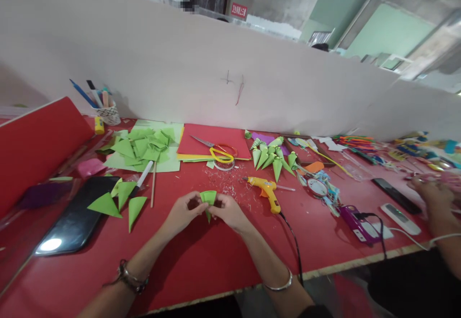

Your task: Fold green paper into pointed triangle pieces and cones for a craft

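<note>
Between my two hands is a small folded piece of green paper (208,197), narrowing to a point at the bottom. My left hand (188,211) pinches its left side and my right hand (228,212) pinches its right side, just above the red tabletop (201,270). To the right of my hands lies a yellow hot glue gun (264,190), its black cord running off the front edge. Several green paper cones (273,157) are heaped behind it. Loose green paper cones (126,194) and a pile of cut green paper pieces (144,146) lie to the left.
Scissors (216,149) with yellow handles lie on red paper sheets (194,138). A dark phone or tablet (77,217) is at left, a pen cup (108,112) behind. At right are a purple power strip (360,224), a remote control (400,218) and another person's hand (432,193). A white partition (162,68) stands behind.
</note>
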Available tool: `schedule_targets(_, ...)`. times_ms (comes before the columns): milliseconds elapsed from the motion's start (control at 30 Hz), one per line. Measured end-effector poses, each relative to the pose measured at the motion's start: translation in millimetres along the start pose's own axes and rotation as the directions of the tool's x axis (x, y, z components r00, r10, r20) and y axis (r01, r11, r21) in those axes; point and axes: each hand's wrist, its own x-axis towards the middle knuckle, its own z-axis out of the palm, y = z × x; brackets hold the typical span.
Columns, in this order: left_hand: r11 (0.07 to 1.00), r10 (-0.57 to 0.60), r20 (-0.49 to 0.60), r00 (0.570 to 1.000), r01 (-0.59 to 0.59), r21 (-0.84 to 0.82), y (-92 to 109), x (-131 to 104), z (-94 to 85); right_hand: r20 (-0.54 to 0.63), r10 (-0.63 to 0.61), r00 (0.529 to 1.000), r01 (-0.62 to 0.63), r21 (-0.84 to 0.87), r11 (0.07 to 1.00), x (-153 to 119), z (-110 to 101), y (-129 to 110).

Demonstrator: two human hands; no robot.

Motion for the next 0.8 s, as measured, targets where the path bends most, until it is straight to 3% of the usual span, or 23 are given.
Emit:
schedule_targets(200,0.999,-0.002,-0.036,0.999,0.004,0.044,-5.6,-0.8,-0.1,0.032,-0.02,0.999,0.021,-0.052,0.998,-0.4,0.8,0.9)
schedule_targets(500,0.998,-0.021,-0.018,1.0,0.022,0.051,-11.1,0.3,-0.1,-0.111,-0.049,0.993,0.042,-0.058,0.997,-1.8,-1.0,-7.1)
schedule_targets(800,0.999,-0.046,-0.033,0.998,0.046,0.024,-9.2,1.6,-0.3,-0.067,-0.042,0.997,0.036,-0.089,0.995,-3.1,-0.5,-7.2)
